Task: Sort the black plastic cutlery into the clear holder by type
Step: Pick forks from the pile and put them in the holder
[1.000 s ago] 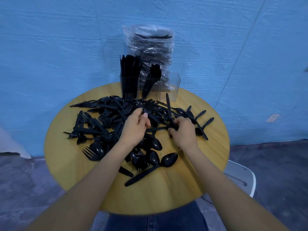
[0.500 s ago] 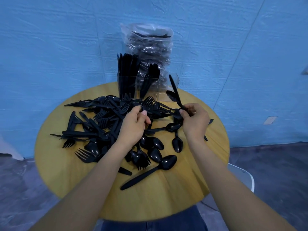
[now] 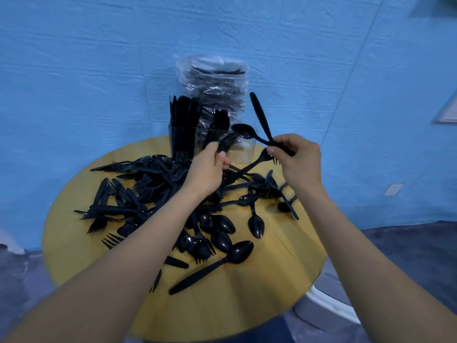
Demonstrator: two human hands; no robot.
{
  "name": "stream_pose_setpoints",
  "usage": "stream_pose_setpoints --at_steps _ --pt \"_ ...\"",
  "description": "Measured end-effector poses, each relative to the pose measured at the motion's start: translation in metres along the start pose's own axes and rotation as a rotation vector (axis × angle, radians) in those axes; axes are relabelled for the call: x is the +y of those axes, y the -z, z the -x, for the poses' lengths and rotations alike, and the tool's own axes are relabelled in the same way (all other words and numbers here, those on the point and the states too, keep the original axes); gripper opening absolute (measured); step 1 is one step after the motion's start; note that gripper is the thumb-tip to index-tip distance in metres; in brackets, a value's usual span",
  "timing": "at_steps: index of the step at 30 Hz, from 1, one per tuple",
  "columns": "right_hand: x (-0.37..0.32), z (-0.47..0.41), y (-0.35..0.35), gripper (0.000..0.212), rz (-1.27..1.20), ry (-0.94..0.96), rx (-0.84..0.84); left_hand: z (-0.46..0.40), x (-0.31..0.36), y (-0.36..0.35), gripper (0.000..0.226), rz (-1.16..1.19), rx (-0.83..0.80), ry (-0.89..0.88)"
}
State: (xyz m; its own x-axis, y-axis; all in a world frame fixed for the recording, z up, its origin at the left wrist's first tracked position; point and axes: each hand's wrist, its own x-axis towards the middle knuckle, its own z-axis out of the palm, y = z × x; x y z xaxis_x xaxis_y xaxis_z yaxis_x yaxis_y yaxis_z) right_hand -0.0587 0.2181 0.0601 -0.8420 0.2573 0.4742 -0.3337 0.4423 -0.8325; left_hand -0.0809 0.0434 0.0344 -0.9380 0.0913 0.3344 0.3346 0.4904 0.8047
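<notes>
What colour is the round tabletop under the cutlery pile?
Yellowish wood-grain tabletop, shown in the head view.

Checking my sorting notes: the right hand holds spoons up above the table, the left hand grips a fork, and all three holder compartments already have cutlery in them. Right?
Not quite. The head view shows the holder's rightmost compartment empty; only the left and middle ones hold cutlery. The rest stands: the right hand holds spoons above the table, and the left hand grips a fork.
</notes>
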Motion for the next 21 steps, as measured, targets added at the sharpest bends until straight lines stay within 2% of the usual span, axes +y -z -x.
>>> stream_pose_setpoints --at_steps 2,5,9,13,19,21 --pt "0.0 -0.001 -0.007 0.02 -0.017 -0.002 -0.03 0.003 0.009 -0.003 0.018 0.087 -0.111 0.007" --pt "0.003 -0.002 -0.02 0.02 -0.069 -0.037 -0.024 0.013 0.019 -0.008 0.02 0.344 -0.287 0.133" --pt "0.009 0.003 -0.037 0.004 -0.097 -0.141 -0.016 0.017 0.009 0.001 0.019 0.168 -0.261 0.167" --pt "0.02 0.003 -0.046 0.011 -0.101 -0.284 0.059 0.022 -0.008 0.021 0.02 -0.038 -0.221 0.179" --pt "0.036 0.022 -0.049 0.02 0.086 -0.386 -0.074 0.027 -0.015 0.033 0.02 -0.071 -0.105 0.174" --pt "0.035 0.024 -0.047 0.023 0.131 -0.336 -0.07 0.027 -0.013 0.032 0.017 -0.043 -0.084 0.159"
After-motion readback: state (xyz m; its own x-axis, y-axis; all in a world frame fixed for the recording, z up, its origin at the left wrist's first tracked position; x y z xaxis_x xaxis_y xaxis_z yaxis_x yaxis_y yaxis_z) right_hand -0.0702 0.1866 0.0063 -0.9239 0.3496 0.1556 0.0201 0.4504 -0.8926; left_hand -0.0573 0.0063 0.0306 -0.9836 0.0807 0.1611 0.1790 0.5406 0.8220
